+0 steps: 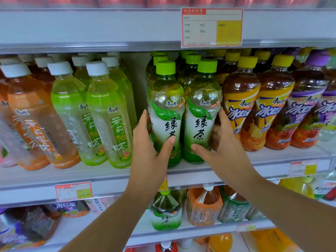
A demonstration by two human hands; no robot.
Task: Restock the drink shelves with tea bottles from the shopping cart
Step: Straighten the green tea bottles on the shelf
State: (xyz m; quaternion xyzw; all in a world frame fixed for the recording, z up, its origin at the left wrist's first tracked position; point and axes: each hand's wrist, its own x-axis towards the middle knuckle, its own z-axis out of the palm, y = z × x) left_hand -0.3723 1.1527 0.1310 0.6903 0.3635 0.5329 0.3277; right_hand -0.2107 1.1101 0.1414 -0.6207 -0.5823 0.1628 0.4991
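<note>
At the shelf's [54, 176] front edge, our left hand [151, 144] clasps one green tea bottle [166, 113], our right hand [224, 150] its neighbour [201, 113]; next, likely, squaring and release.

Shelf [36, 177] carries rows: white-capped bottles [101, 113], green-capped tea bottles [201, 110], yellow-capped bottles [241, 106], purple-capped bottles [307, 106].

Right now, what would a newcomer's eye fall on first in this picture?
Two clear plastic green tea bottles with bright green caps stand front and centre on the middle shelf: the left hand grips the left bottle, the right hand grips the right bottle. Beside them on the right stand brown tea bottles with yellow caps, and a red-framed price tag hangs on the shelf edge above.
</note>
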